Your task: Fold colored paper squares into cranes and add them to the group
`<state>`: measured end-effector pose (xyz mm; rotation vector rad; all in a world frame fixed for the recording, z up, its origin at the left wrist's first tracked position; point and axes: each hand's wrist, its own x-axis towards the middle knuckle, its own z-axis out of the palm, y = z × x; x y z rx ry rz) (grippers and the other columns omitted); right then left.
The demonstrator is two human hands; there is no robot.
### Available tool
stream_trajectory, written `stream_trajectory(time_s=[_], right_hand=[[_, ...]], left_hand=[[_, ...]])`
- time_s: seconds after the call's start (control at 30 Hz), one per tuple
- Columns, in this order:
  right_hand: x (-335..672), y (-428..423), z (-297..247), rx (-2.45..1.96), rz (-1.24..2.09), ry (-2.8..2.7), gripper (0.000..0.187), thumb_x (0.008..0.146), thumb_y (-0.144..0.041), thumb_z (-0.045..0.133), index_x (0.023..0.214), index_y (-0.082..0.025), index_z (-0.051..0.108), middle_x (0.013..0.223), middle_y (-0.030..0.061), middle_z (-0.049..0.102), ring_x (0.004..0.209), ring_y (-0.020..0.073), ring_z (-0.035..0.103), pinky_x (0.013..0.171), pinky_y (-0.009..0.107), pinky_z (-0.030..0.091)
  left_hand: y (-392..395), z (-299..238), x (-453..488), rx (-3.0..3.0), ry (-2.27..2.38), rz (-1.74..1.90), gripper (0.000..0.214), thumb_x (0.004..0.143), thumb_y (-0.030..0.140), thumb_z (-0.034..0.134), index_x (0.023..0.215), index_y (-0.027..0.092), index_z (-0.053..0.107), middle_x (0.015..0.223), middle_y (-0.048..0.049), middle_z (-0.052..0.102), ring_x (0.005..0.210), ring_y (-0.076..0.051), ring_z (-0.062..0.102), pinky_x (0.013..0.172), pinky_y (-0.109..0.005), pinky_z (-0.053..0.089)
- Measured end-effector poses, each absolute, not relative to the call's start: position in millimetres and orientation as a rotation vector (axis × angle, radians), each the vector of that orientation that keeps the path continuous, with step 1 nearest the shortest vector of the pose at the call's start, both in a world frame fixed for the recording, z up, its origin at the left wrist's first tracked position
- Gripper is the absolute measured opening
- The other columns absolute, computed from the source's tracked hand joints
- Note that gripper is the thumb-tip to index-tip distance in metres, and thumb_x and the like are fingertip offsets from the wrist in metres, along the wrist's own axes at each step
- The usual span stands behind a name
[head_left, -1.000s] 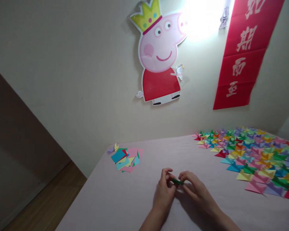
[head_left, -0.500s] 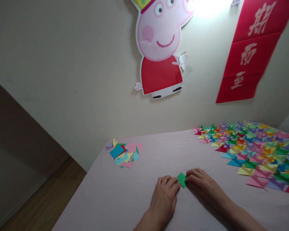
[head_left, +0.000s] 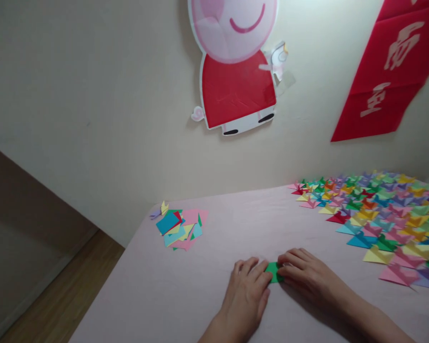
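Note:
A small piece of green paper [head_left: 274, 272] lies on the pink-covered table between my two hands. My left hand [head_left: 243, 293] rests palm down, its bent fingertips on the paper's left edge. On the opposite side, my right hand [head_left: 305, 274] has its fingers drawn together on the right edge, hiding that part of the paper. Both hands hold the paper down close to the table surface.
A loose pile of coloured paper squares [head_left: 180, 231] lies at the back left, beside a small yellow folded figure [head_left: 164, 207]. Rows of colourful folded paper pieces [head_left: 379, 224] cover the right side. Behind stands a wall with a pig cutout [head_left: 238, 90] and a red banner [head_left: 386, 76].
The green paper was turned corner-up with both hands at its sides; now it lies straighter, with the left fingers farther over it. The view has tilted down slightly.

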<state>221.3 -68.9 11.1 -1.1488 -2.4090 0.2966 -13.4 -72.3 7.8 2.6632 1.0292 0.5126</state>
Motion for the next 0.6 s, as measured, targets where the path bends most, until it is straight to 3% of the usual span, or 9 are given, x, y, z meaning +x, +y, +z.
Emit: stream_trajectory(time_s=[0.13,0.33,0.6], right_hand=[[217.3,-67.3,7.1,-1.130,0.271,-2.414,0.020,0.096,-0.024,0.051,0.088,-0.027,0.069,0.097,0.0042,0.069,0.088,0.0187,0.059,0.078,0.032,0.045],[205.4,-65.2,5.6,-1.286,0.467,-2.207,0.019,0.095,-0.023,0.051,0.081,-0.024,0.064,0.090,0.0037,0.067,0.087,0.0188,0.058,0.078,0.033,0.048],[193.1,-63.5,-0.7,-1.464,0.451,-2.109,0.017,0.090,-0.019,0.050,0.076,-0.023,0.060,0.082,0.0040,0.064,0.081,0.0214,0.056,0.074,0.036,0.045]], left_hand=[[-73.6,8.9,-13.9,2.674,1.019,0.481,0.039,0.092,0.015,0.050,0.129,0.025,0.052,0.143,-0.0031,0.049,0.131,-0.023,0.039,0.108,-0.043,0.035],[-79.3,9.7,-15.8,2.672,1.012,0.483,0.030,0.092,0.013,0.049,0.120,0.022,0.057,0.117,-0.0048,0.062,0.109,-0.022,0.050,0.097,-0.038,0.042],[-84.5,5.9,-13.4,2.751,1.013,0.464,0.025,0.091,0.010,0.047,0.112,0.017,0.058,0.112,-0.0067,0.062,0.102,-0.024,0.051,0.092,-0.038,0.041]])
